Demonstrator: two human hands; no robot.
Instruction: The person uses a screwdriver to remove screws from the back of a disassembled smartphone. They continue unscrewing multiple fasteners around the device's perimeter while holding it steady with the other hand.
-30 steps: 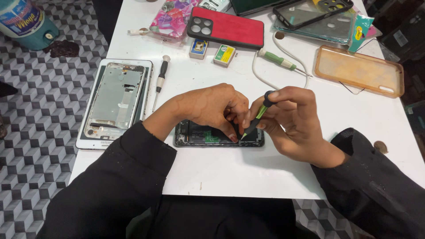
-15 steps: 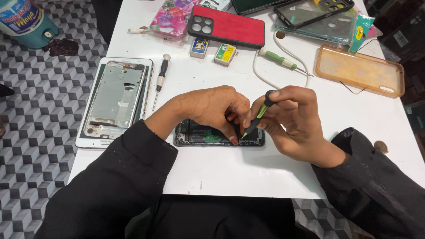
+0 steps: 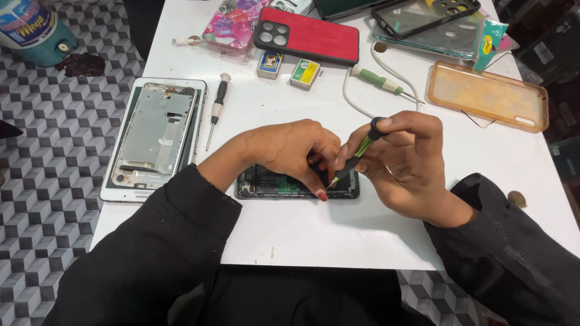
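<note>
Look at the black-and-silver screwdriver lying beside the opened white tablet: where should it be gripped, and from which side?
Grip the black-and-silver screwdriver on its thick handle, the upper part nearest the red phone case, probably from above. It lies flat on the white table, with its thin tip pointing toward the person. The right side looks freer, since the tablet sits close on its left.

floor (image 3: 42, 199): grey cube-pattern tiles | furniture: white table (image 3: 314, 241) | light: even, bright, soft shadows
</note>
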